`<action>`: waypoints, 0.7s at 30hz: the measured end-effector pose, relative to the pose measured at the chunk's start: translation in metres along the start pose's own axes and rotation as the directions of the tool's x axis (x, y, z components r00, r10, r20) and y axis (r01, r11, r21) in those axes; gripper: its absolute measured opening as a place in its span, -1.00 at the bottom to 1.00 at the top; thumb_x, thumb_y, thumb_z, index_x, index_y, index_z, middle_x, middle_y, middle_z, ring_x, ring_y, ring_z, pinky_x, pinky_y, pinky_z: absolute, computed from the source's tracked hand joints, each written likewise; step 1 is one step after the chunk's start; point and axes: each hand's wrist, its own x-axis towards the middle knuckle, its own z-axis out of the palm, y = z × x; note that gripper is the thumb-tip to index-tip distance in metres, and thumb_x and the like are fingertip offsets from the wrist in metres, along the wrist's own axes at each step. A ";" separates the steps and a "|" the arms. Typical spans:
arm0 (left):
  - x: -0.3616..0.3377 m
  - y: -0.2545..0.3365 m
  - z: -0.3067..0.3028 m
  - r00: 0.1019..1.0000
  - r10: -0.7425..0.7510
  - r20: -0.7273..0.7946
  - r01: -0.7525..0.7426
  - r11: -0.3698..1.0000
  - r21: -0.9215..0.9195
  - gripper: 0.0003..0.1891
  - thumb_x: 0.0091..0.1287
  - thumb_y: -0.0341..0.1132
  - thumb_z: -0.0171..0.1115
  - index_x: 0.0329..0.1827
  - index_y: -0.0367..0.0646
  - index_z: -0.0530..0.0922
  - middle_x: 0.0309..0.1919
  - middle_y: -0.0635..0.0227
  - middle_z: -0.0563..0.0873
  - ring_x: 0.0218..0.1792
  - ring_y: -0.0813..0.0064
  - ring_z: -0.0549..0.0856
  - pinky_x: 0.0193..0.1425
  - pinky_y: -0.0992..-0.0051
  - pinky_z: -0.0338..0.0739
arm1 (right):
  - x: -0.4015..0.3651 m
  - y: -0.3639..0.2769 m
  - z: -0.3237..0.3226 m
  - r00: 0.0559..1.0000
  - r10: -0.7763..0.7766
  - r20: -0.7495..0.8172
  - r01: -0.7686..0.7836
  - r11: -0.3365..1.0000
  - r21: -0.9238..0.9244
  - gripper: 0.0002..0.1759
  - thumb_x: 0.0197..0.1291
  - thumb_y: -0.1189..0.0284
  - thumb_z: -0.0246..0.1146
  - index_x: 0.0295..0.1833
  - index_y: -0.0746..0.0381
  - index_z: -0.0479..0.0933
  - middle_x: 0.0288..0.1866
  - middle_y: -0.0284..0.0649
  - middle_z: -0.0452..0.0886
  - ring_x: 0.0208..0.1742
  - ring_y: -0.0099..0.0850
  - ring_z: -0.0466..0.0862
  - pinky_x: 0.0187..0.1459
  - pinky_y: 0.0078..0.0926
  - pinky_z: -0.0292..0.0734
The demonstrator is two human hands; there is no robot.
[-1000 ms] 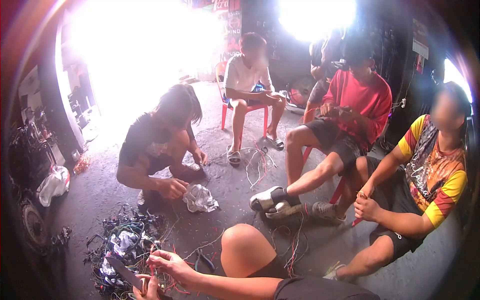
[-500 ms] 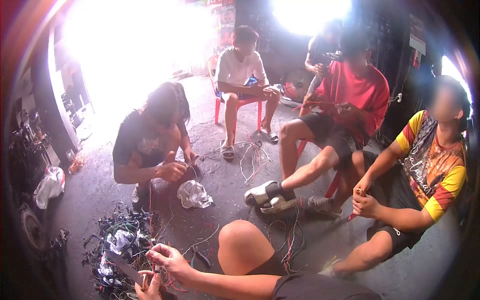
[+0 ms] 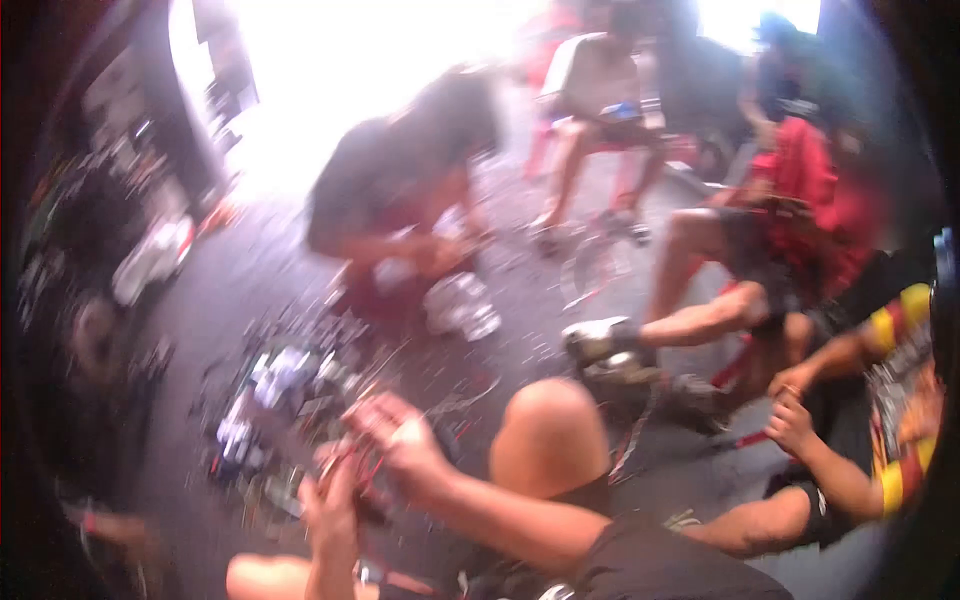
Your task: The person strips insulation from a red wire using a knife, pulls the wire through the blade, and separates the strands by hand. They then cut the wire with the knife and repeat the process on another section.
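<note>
My left hand [image 3: 335, 500] is closed around a knife, low in the head view. The knife's grey blade [image 3: 283, 428] points up and left, smeared by motion. Just right of it, my right hand [image 3: 405, 445] has its fingers pinched together. A thin reddish wire [image 3: 370, 468] shows between the two hands, though blur hides exactly how it is gripped. Behind my hands, a tangled heap of wires [image 3: 325, 340] lies on the floor with crumpled white plastic [image 3: 283, 375] in it.
A person in dark clothes [image 3: 365, 185] crouches ahead, beside a white plastic bag [image 3: 462, 306]. Other people sit on the right, one in a red shirt [image 3: 808, 170]. My bare knee [image 3: 548, 435] rises by my right arm. Loose wires [image 3: 632, 440] lie on the floor.
The camera view has swung left and down, so the scene sits farther right and is blurred. Both my hands now appear higher and farther right, still close together.
</note>
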 end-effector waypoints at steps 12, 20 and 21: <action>-0.007 0.019 -0.005 0.997 0.036 0.069 -0.042 0.995 0.092 -0.84 0.32 -0.35 0.44 -0.15 -0.19 0.66 -0.44 0.48 0.68 -0.45 0.71 0.60 -0.35 0.63 0.48 | 0.003 0.012 0.008 0.999 0.028 -0.027 -0.024 0.993 0.118 -0.94 0.43 0.45 0.25 -0.10 0.20 0.55 -0.07 -0.28 0.70 -0.14 -0.57 0.63 -0.02 -0.55 0.54; -0.005 0.024 -0.008 0.987 -0.051 0.150 0.056 0.998 -0.028 -0.83 0.37 -0.36 0.40 -0.07 -0.20 0.66 -0.44 0.45 0.69 -0.45 0.69 0.63 -0.38 0.60 0.52 | 0.005 0.011 0.006 0.997 0.043 0.059 -0.052 0.987 0.154 -0.87 0.43 0.40 0.27 -0.08 0.24 0.56 -0.08 -0.28 0.70 -0.09 -0.58 0.61 -0.01 -0.56 0.52; -0.005 0.024 -0.008 0.986 -0.062 0.155 0.071 0.996 -0.052 -0.83 0.36 -0.36 0.40 -0.07 -0.20 0.66 -0.44 0.45 0.69 -0.46 0.70 0.63 -0.39 0.61 0.52 | 0.004 0.012 0.006 0.998 0.040 0.053 -0.047 0.989 0.138 -0.87 0.42 0.40 0.27 -0.09 0.24 0.56 -0.08 -0.29 0.70 -0.09 -0.58 0.61 -0.01 -0.55 0.51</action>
